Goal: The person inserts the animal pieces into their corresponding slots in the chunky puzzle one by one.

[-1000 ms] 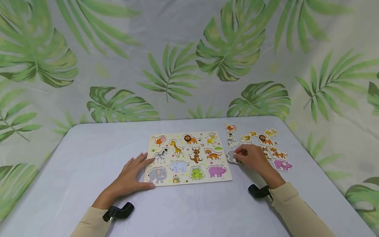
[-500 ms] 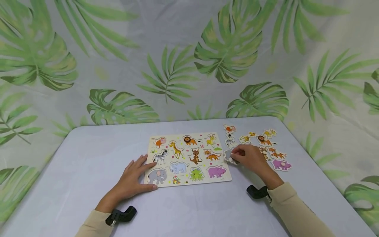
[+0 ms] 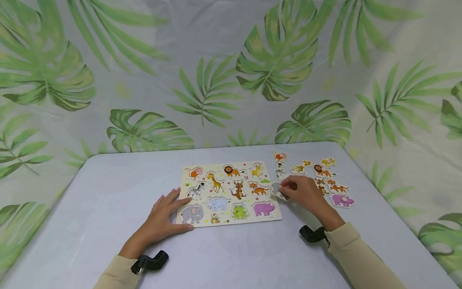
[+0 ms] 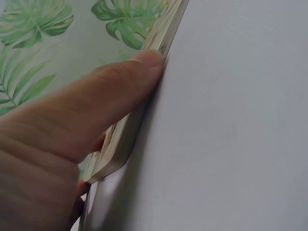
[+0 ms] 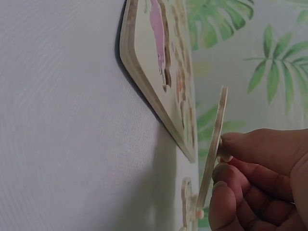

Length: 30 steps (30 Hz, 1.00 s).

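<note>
A wooden animal puzzle board (image 3: 232, 216) lies flat on the table. My left hand (image 3: 160, 218) rests at its near left corner, thumb against the front edge and outstretched fingers over the left side; the left wrist view shows the thumb (image 4: 106, 91) along the edge. Beside the board's right edge, my right hand (image 3: 304, 194) pinches a grey animal puzzle piece (image 3: 276, 189) by its knob. Seen edge-on in the right wrist view, this piece (image 5: 211, 149) is raised off the table and tilted, between thumb and fingers (image 5: 255, 149). Fingers partly cover its picture.
Loose pieces lie right of the board: monkey (image 3: 280, 156), zebra (image 3: 280, 171), giraffe (image 3: 301, 167), lion (image 3: 323, 170), kangaroo (image 3: 320, 185), tiger (image 3: 337, 186), purple hippo (image 3: 343, 200) and a yellow animal (image 3: 328, 161). A leaf-print cloth (image 3: 205, 96) hangs behind the table.
My right hand has moved a little left with the grey piece, lifting it toward the board's right edge. My left thumb sits slightly farther right along the front edge.
</note>
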### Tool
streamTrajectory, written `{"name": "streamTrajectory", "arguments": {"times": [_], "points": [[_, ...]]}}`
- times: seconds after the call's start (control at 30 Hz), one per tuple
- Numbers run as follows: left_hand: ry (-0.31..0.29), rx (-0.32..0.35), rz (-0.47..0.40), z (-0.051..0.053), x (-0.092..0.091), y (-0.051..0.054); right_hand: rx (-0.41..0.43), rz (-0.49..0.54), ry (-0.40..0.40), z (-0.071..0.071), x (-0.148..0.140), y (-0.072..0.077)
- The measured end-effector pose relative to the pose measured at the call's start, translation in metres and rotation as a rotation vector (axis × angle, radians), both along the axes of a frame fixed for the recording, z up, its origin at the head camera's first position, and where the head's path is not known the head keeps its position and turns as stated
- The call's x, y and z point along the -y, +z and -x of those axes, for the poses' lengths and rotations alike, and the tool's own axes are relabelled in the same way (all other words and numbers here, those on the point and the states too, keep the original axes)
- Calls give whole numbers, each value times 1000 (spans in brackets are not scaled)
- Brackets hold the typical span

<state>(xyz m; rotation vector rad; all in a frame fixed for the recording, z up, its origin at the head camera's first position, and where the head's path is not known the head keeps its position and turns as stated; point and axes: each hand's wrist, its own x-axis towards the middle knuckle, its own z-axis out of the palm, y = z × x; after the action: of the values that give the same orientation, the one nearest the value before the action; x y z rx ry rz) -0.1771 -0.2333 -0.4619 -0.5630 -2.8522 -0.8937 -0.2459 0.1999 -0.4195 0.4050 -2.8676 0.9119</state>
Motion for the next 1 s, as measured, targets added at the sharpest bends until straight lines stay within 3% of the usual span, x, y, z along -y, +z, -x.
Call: {"name": "streamTrajectory", "arguments": {"times": [0.4,1.0], "points": [[32,-1,26,5,-9,-1,-20,20,29,-1,4,5],[42,-20,26,0,-5,0,-25,36,32,-6,9,4]]}}
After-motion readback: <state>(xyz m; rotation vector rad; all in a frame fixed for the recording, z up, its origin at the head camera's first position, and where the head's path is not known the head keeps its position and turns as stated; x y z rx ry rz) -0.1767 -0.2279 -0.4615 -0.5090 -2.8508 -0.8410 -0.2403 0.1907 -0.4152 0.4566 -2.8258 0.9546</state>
